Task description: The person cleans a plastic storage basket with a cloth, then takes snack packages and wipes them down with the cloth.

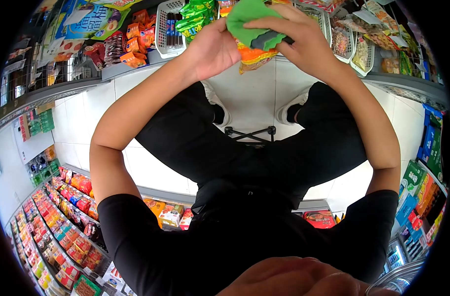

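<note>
My right hand (301, 37) is closed round a green cloth (252, 22) with a dark grey patch, above the front of the shelf. My left hand (215, 49) is beside the cloth at its left, palm turned up and fingers partly hidden at the cloth's edge; whether it grips anything does not show. Under the cloth hangs an orange and yellow snack packet (257, 58). Green snack bags (195, 19) lie just behind my left hand.
White baskets (165, 47) with snacks line the shelf edge (131, 69). Orange packets (138, 37) lie left. My knees and shoes flank a folding stool frame (249, 133) on the tiled floor. Stocked shelves (62, 232) stand at lower left, colourful boxes (417, 182) at right.
</note>
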### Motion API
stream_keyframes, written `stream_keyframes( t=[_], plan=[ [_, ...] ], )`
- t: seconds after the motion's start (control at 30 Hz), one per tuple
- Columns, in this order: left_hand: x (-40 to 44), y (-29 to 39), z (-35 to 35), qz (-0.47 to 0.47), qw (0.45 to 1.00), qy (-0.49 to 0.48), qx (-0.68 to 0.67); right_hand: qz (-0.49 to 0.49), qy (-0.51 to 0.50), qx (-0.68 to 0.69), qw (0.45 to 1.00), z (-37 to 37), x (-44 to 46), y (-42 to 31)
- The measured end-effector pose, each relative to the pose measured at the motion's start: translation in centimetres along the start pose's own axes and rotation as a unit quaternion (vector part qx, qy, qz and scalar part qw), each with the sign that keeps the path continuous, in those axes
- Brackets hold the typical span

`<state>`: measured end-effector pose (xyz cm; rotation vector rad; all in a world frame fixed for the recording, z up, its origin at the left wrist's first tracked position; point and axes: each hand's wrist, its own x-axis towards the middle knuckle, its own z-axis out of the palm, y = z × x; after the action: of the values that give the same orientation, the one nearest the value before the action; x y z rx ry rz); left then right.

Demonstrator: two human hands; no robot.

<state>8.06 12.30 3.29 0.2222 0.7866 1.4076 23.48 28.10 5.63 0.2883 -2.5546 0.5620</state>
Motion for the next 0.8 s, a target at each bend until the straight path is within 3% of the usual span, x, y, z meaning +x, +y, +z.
stream_keyframes(
  t=[0.03,0.2,0.33,0.43,0.53,0.63,0.73,0.77,0.8],
  plan=[
    [0.1,-0.1,-0.2,-0.001,1.000,0.015,0.000,0.077,-0.020,0.068,0.995,0.5,-0.2,-0.4],
    [-0.2,-0.1,-0.6,-0.027,0.996,0.088,-0.004,0.022,-0.054,0.088,0.994,0.7,0.0,-0.6],
    [0.6,-0.1,-1.9,-0.048,0.995,0.090,-0.009,-0.043,-0.089,0.063,0.993,1.5,-0.7,0.4],
    [0.9,0.1,-2.1,-0.033,0.996,0.078,0.006,0.009,-0.181,0.091,0.979,0.5,-1.1,0.2],
    [1.0,0.5,-1.7,-0.015,0.994,0.102,0.035,0.118,-0.206,0.182,0.954,-0.2,-1.1,-0.1],
    [1.2,1.1,-2.0,-0.015,0.993,0.105,0.047,0.146,-0.135,0.210,0.957,0.0,-1.4,0.5],
    [1.5,1.0,-2.7,-0.015,0.991,0.117,0.056,0.296,-0.053,0.323,0.898,0.1,-0.6,-0.5],
    [1.6,0.8,-2.9,-0.009,0.990,0.130,0.060,0.235,0.023,0.298,0.925,1.5,-1.3,0.8],
    [1.6,0.7,-3.0,-0.004,0.988,0.143,0.064,0.260,0.013,0.344,0.902,1.3,-1.2,0.8]
  ],
)
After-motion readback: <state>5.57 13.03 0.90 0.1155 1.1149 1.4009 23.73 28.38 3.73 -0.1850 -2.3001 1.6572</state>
